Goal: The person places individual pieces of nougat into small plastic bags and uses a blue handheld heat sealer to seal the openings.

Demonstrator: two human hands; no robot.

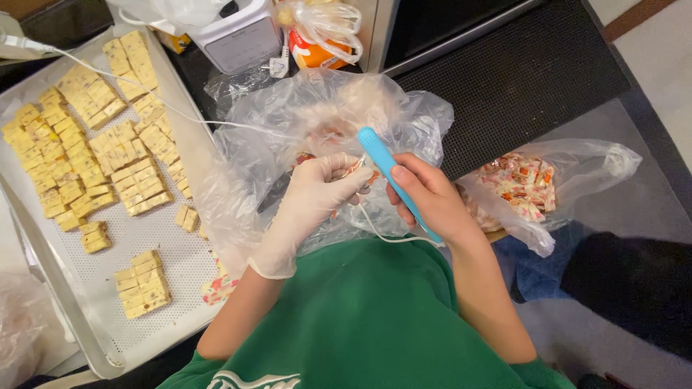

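Green-shirted torso (367,317) lay nearest. Right hand (432,198) was clamped on a blue handheld sealer (393,176); gloved left hand (313,194) pinched a small wrapped candy (355,167) against its tip. Clear bag (537,184) held wrapped candies; tray (108,338) carried cut nougat squares (94,137).

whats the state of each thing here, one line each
left hand: gloved, pinching a small wrapped candy
right hand: bare, closed around the blue sealing tool
blue sealing tool: corded, tip at the candy
clear bag in lap: open, crumpled
bag of wrapped candies: open, partly filled
tray: partly covered with cut nougat pieces
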